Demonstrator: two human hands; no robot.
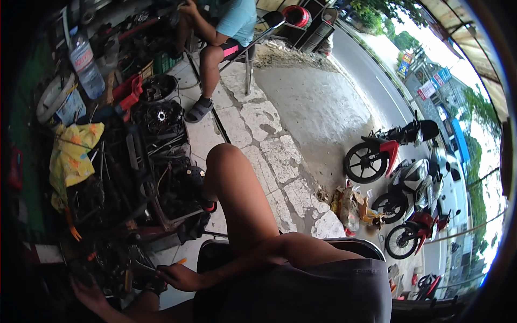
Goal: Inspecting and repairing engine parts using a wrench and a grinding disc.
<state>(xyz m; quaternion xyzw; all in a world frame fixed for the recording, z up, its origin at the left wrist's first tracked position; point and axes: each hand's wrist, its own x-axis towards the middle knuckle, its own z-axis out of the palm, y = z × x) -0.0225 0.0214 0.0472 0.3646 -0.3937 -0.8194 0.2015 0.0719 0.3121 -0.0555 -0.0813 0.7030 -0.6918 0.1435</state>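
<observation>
My right hand (pixel 182 277) is closed around a slim tool with an orange handle end (pixel 183 261). A pale, flat part reaches out on the left side of this hand, over the dark parts. What kind of tool it is, I cannot make out. At the lower left, in shadow, my left hand (pixel 90 297) has its fingers stretched out beside a jumble of dark, greasy machine parts (pixel 110 266). Whether it touches them is too dim to tell. My bare knee (pixel 229 161) rises in the middle.
Dark metal parts and tools (pixel 156 140) crowd the left, with a yellow patterned cloth (pixel 78 153), a water bottle (pixel 86 64) and a red tray (pixel 128 92). Another person (pixel 231 27) in a light blue shirt sits ahead. Motorcycles (pixel 412 188) stand on the right, near a road.
</observation>
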